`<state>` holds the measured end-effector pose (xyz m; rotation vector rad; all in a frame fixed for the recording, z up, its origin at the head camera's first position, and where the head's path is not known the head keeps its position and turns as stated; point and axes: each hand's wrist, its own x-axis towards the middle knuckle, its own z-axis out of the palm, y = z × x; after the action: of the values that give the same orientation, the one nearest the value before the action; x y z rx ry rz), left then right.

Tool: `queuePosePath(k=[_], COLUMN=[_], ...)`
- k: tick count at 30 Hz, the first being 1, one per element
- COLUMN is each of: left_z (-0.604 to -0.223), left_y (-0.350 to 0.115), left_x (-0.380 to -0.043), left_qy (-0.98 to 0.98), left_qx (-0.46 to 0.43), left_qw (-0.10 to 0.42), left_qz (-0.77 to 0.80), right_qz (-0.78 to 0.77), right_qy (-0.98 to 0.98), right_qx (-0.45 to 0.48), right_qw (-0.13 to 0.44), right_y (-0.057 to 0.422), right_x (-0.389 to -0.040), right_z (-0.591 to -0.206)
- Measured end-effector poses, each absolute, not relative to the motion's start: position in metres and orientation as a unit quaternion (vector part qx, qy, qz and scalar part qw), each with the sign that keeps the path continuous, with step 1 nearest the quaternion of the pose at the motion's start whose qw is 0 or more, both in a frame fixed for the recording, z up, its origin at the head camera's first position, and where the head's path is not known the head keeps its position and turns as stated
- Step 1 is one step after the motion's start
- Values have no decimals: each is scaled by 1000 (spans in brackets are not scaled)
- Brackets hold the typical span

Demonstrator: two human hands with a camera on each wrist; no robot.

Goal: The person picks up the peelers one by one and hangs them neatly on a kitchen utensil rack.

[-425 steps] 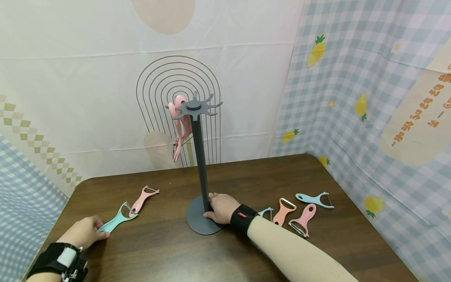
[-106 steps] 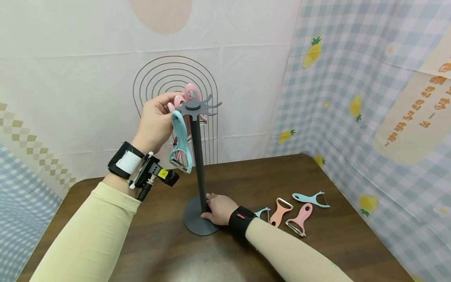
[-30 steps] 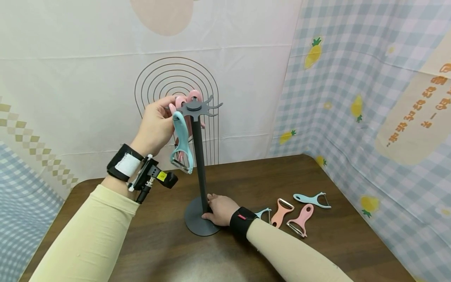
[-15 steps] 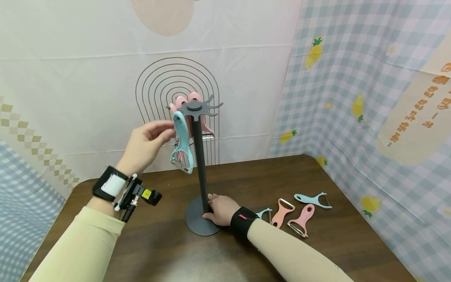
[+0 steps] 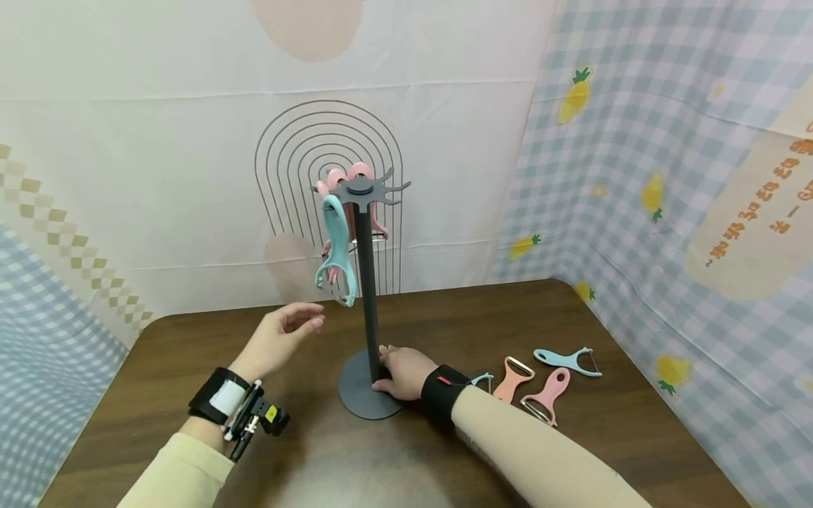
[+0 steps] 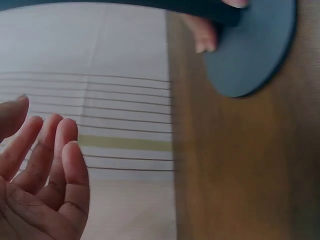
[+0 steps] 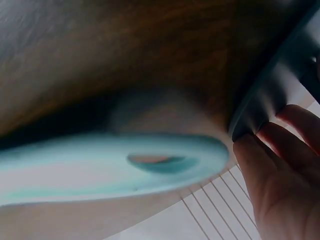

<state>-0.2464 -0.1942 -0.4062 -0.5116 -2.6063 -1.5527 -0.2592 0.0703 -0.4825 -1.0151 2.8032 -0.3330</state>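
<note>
A dark grey utensil stand (image 5: pixel 368 282) with curved hooks stands mid-table. In the head view, a teal peeler (image 5: pixel 339 247) hangs from its near left hook, and pink peelers (image 5: pixel 360 169) hang behind, partly hidden. My right hand (image 5: pixel 406 372) grips the foot of the pole, thumb in front and fingers behind. In the right wrist view, its fingers rest against the round base (image 7: pixel 265 105). My left hand (image 5: pixel 279 340) is left of the pole, below the teal peeler, holding nothing. Its fingers look loosely bent, apart from the thumb, in the left wrist view.
Right of the stand lie an orange peeler (image 5: pixel 513 379), a pink peeler (image 5: pixel 550 394) and a light blue peeler (image 5: pixel 565 360). Another light blue peeler (image 5: pixel 483 379) is partly covered by the right forearm. A patterned cloth (image 5: pixel 464 176) borders the table behind.
The teal peeler and a pink one went from the table's left side onto the hooks. My left hand has let go of the pink peeler and dropped lower. My right hand stayed at the pole.
</note>
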Motion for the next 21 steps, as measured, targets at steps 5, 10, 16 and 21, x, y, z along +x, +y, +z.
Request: queuePosePath(k=[5,10,16,21], left_z=[-423,-441,-455,-466], left_y=[-180,-159,-137,-120], left_x=[-239,-235,-232,-233], left_qy=[-854,-855,-861,-866], left_qx=[-181,-209,-196,-199], left_qw=[-5,-57,-114,-126], left_qz=[-489,-471,-455,-441], right_qz=[-132,-138,-108,-70], right_qy=[929,932,942,938], right_qx=[-330,-322,-294,-323], right_qw=[107,93,120,110], right_y=[90,131,176,192], right_x=[-258,-260,-256,-248], right_z=[-467,-449,-429,-427])
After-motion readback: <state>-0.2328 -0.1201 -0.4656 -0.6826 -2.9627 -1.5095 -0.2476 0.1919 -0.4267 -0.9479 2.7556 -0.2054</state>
